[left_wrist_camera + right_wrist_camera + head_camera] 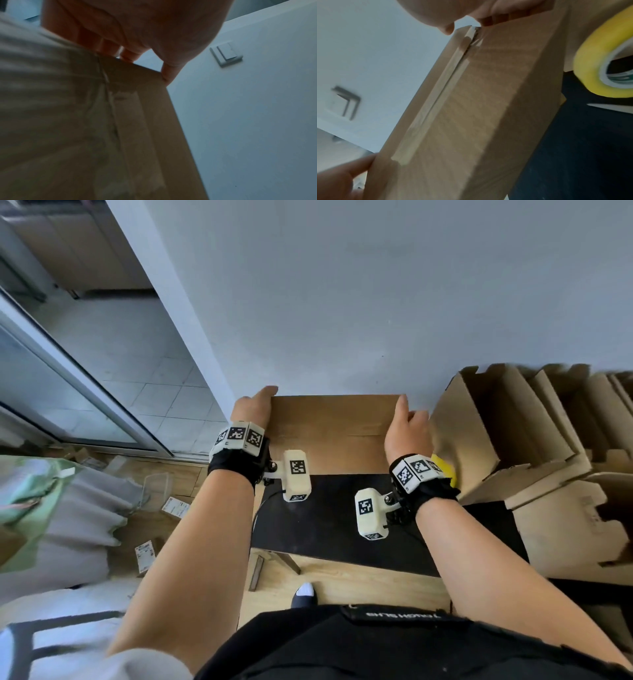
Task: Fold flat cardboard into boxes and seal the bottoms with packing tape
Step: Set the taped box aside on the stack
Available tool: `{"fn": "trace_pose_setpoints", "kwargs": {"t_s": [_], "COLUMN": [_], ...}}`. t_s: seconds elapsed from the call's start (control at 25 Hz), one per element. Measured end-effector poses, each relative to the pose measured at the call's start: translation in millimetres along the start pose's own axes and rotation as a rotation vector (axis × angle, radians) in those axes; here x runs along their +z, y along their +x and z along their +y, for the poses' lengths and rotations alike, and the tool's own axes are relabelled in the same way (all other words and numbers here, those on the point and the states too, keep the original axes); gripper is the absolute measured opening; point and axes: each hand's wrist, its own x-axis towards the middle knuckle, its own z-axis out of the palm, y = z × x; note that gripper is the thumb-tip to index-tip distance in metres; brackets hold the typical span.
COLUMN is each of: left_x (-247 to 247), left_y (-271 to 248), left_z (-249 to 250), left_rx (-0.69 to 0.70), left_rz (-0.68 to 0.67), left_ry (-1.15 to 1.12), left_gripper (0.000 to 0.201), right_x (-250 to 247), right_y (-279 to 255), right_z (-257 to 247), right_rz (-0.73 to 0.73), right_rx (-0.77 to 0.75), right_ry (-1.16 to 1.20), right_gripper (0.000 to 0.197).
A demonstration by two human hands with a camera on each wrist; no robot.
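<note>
Gripping taped box (334, 429) by its ends: left hand (251, 409) and right hand (407, 433), fingers curled over the edges. Seam looking sealed; probably next, stacking with finished boxes (507, 436), avoiding tape roll (600, 65).

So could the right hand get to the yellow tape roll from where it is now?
Probably yes: the tape roll lies just beside the right hand on the black table, nothing between, but that hand grips the box.
</note>
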Motion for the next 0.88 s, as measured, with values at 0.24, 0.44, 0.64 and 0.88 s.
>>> {"fn": "trace_pose_setpoints", "kwargs": {"t_s": [0.24, 0.44, 0.64, 0.88], "left_x": [8.9, 21.4, 42.7, 48.4], "left_y": [-22.5, -29.8, -28.7, -29.6], "left_z": [-20.4, -42.0, -73.4, -82.0], "left_rx": [0.180, 0.028, -0.199, -0.361], "left_rz": [0.051, -0.047, -0.006, 0.071], "left_ry": [-0.030, -0.014, -0.030, -0.005], "left_gripper": [0.054, 0.047, 0.141, 0.153], "right_x": [-6.4, 3.7, 9.8, 11.1], "right_y": [-1.5, -4.4, -0.1, -6.3], "right_z": [6.4, 41.6, 79.4, 103.4], "right_rz": [-0.077, -0.202, -0.347, -0.417], "right_rx": [-0.213, -0.317, -0.292, -0.251], "right_ry": [0.104, -0.194, -0.428, -0.658], "right_gripper": [0.045, 0.058, 0.040, 0.022]}}
